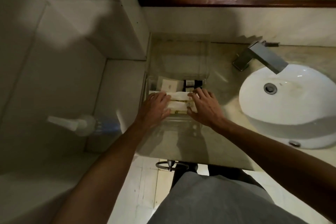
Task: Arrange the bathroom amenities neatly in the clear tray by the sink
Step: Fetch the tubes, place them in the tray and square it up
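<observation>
A clear tray (181,121) sits on the counter left of the sink. Two long white packets (179,100) lie side by side across its near part. My left hand (154,106) rests on their left ends and my right hand (204,105) presses on their right ends, fingers spread flat. Behind the packets lie small white boxes (170,85) and a dark little bottle (190,83). What sits under the packets is mostly hidden, apart from a yellowish edge.
A white basin (291,100) with a square metal faucet (261,58) fills the counter's right side. A wood-framed mirror (236,0) hangs behind. A tiled wall stands to the left, with a white spray bottle (80,124) on a ledge. A towel ring (166,165) hangs below the counter edge.
</observation>
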The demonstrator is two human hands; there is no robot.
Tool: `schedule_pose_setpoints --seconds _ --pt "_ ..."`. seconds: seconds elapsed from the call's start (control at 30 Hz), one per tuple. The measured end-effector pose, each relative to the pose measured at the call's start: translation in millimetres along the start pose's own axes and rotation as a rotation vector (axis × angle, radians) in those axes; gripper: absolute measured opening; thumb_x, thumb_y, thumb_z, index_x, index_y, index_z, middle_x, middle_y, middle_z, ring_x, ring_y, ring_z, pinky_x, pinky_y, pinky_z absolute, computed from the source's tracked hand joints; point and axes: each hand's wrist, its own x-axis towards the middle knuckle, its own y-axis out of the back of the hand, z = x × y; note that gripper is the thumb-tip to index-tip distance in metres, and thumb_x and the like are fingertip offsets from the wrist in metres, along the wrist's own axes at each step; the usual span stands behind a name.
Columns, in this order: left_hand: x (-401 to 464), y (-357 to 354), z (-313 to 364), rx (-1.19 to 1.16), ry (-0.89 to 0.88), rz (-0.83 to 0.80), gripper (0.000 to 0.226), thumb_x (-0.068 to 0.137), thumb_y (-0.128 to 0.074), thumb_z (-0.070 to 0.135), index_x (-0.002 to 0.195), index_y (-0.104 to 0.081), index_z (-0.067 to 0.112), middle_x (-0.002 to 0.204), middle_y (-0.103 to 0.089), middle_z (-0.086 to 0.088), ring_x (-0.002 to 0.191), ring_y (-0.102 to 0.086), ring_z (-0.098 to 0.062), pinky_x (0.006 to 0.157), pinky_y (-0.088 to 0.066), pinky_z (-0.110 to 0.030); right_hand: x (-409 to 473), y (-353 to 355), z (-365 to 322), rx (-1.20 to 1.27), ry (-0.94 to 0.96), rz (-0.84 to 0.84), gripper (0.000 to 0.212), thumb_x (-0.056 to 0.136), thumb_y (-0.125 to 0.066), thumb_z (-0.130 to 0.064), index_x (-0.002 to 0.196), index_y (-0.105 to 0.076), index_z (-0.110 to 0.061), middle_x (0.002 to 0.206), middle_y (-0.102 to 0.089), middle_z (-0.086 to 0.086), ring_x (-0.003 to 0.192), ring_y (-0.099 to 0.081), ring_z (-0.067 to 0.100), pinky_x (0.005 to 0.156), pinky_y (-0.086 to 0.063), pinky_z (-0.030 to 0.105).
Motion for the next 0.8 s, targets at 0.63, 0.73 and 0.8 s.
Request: schedule_pose_setpoints --seconds 0.63,0.73,0.8 --pt "26.0 -19.1 -4.7 -0.064 0.141 -0.094 0.076 0.097 -0.019 0.064 0.156 0.000 0.019 0.164 0.005 -0.004 0.150 0.006 -0.018 0.121 -0.005 -0.046 14.3 -37.5 -14.8 -0.066 -0.181 -0.087 0.079 0.099 -0.011 -0.060 0.154 0.001 -0.005 0.161 0.010 0.017 0.149 0.011 0.027 0.122 -0.001 0.045" --pt "26.7 -30.3 -9.0 -0.117 0.143 -0.120 0.075 0.096 -0.016 0.066 0.156 -0.001 0.022 0.164 0.009 -0.001 0.149 0.011 -0.017 0.121 -0.005 -0.049 25.8 -42.4 -10.6 -0.018 -0.191 -0.082 0.082 0.097 -0.012 -0.065 0.154 0.003 -0.007 0.162 0.010 0.015 0.149 0.013 0.025 0.122 0.001 0.044" --pt "31.5 -35.4 -13.3 -0.130 0.147 -0.128 0.076 0.094 -0.014 0.067 0.156 -0.004 0.023 0.164 0.007 -0.001 0.150 0.010 -0.018 0.120 -0.005 -0.050 30.8 -49.2 -8.4 0.011 -0.243 -0.114 0.084 0.096 -0.007 -0.068 0.154 0.007 -0.009 0.161 0.015 0.014 0.148 0.017 0.024 0.121 0.003 0.044"
